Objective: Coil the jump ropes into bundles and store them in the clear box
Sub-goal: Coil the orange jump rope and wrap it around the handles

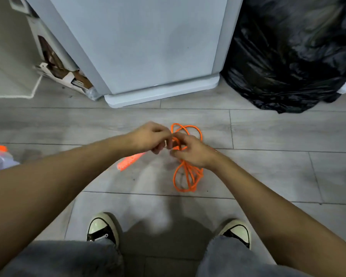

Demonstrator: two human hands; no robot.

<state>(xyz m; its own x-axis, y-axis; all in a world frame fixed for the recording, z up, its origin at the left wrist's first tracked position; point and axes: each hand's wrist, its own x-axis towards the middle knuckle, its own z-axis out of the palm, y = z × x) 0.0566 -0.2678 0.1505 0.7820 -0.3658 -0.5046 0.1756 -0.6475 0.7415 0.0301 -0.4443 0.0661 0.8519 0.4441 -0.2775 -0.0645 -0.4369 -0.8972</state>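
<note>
Looking down through the head camera, I am seeing both bare arms reaching forward over a grey tiled floor [268, 132]. I am watching the left hand [151, 137] curling its fingers shut around part of an orange jump rope [188, 172], right where it meets the right hand [192, 152]. The right hand is also closing on the rope, pinching the gathered strands at the middle of the coil, so the two hands are touching or nearly touching. Loops of rope are sticking up above the hands and more loops are hanging below the right hand. An orange handle [129, 161] is trailing down and to the left from under the left hand, blurred. At the far left edge I am making out the clear box [0, 158] with something orange at its top, well apart from the rope. Ahead, a pale blue-grey cabinet [148, 47] is standing on the floor, with a black rubbish bag [294, 56] just beside it on the right and torn cardboard [66, 74] on its left. Two black-and-white sneakers [102, 228] are showing below grey trouser legs.
</note>
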